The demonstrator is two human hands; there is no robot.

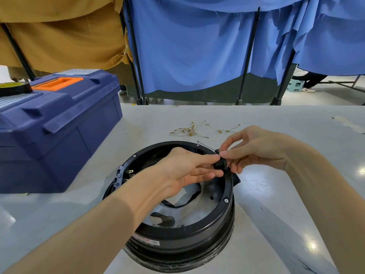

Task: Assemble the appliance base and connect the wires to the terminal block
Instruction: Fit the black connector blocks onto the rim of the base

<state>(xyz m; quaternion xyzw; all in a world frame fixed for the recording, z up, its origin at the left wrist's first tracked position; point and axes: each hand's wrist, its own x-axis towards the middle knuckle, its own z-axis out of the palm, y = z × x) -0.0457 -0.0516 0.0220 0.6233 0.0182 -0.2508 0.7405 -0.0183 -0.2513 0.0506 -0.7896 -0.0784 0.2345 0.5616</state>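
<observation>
Nothing here can be read. A white label on the outer wall of the black appliance base carries red print and a small round mark, both too blurred to make out. The yellow face of the tape roll on the blue toolbox is just as illegible.

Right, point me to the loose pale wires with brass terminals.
Head view: the loose pale wires with brass terminals lie on the grey table, centre, just beyond the round black appliance base.

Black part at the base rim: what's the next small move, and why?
Probably seat the black part into the rim of the base. The left hand and right hand both pinch it right at that rim, while the wires lie loose on the table beyond.
</observation>
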